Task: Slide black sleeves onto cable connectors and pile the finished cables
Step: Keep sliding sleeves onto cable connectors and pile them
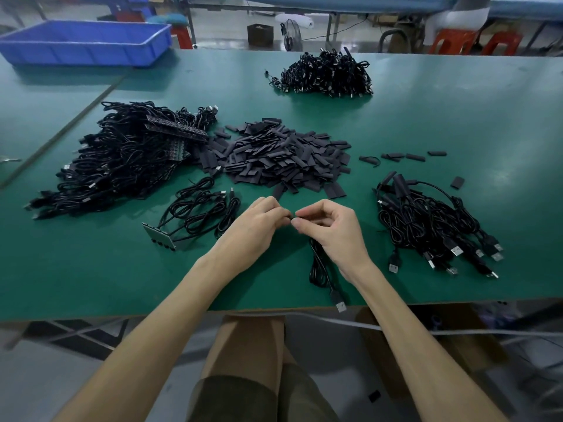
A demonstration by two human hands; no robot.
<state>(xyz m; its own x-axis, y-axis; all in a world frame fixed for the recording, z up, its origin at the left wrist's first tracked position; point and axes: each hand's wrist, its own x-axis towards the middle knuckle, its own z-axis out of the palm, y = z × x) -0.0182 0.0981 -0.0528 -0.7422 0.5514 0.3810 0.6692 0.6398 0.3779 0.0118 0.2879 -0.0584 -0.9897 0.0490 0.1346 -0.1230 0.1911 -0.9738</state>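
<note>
My left hand [257,226] and my right hand [330,228] meet fingertip to fingertip above the green table [441,123], pinching a small black piece between them; sleeve or connector end, I cannot tell. A black cable [320,269] hangs from under my right hand, its USB plug [339,303] lying at the table's front edge. A heap of flat black sleeves [283,156] lies just beyond my hands. To the right sits a pile of cables [432,226] with USB plugs fanned out.
A big tangle of cables [122,159] fills the left side, with a few coiled cables on a small board [160,237] beside my left hand. Another cable pile [327,73] sits far back. A blue bin [85,41] stands at the back left. Loose sleeves [408,156] lie right of the heap.
</note>
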